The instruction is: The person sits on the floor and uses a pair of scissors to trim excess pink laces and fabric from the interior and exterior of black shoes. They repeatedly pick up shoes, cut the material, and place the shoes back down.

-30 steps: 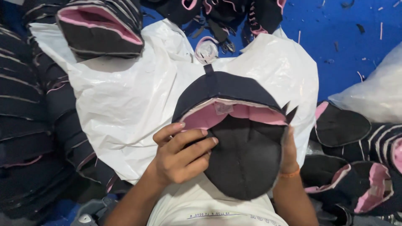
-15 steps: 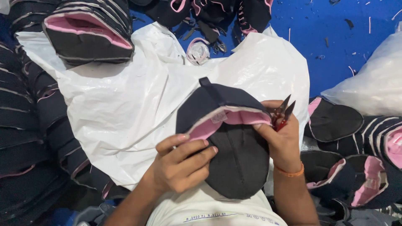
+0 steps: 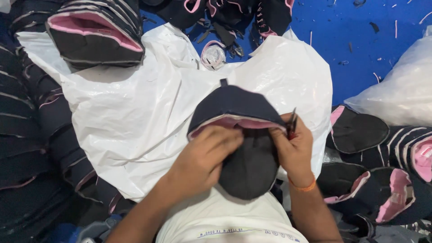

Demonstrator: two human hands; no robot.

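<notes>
The dark shoe upper (image 3: 245,135) with pink lining sits at the centre of view, over the person's lap and above a white plastic sheet (image 3: 135,112). The left hand (image 3: 202,157) has its grip pressed together on the lower rim of the opening, fingers curled over the pink edge. The right hand (image 3: 292,148) pinches the rim's right side and also holds small snips (image 3: 293,120), tips upward. Stacked dark uppers (image 3: 96,33) lie well apart at upper left; more rest at right (image 3: 360,132).
</notes>
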